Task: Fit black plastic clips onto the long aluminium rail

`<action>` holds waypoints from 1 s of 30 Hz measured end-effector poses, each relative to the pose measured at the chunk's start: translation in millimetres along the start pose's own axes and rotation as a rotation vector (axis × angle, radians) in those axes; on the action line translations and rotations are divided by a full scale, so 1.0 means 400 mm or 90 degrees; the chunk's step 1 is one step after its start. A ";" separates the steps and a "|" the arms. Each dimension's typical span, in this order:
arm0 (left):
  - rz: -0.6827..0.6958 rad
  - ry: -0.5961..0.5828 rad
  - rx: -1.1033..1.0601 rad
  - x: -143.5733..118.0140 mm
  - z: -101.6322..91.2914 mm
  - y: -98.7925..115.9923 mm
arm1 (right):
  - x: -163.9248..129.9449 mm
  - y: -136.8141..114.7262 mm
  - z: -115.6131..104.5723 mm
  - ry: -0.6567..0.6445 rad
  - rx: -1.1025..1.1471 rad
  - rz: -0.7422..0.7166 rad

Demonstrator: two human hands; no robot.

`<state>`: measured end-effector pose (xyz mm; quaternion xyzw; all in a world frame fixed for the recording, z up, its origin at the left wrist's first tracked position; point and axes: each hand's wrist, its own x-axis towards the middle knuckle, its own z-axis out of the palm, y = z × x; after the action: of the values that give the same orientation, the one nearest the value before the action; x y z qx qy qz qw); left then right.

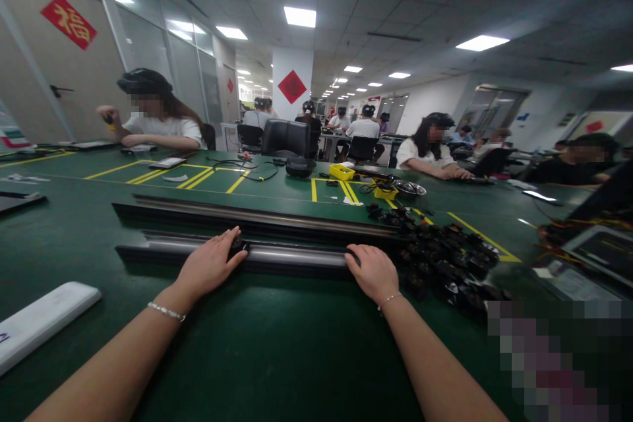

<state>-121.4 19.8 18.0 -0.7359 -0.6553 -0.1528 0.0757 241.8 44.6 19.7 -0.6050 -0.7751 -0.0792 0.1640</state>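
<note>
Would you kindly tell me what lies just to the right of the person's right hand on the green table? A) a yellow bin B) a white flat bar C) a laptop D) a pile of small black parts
D: the right hand rests on the end of the long rail, and a pile of small black parts lies directly beside it on the green table.

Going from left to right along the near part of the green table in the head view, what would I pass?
White flat block → left hand on the near black rail → right hand on the same rail → heap of small black parts → tray with wires.
</note>
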 end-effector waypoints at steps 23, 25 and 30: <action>0.034 -0.013 0.024 0.006 0.010 0.037 | -0.003 -0.002 0.000 0.015 -0.004 0.003; 0.039 -0.013 0.021 0.006 0.009 0.038 | -0.003 -0.002 0.000 0.016 -0.002 0.003; 0.040 -0.012 0.021 0.007 0.009 0.023 | -0.003 -0.004 -0.001 0.020 0.007 0.003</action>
<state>-111.6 22.5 16.4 -0.7559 -0.6352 -0.1328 0.0863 240.6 43.0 19.9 -0.6045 -0.7715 -0.0841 0.1797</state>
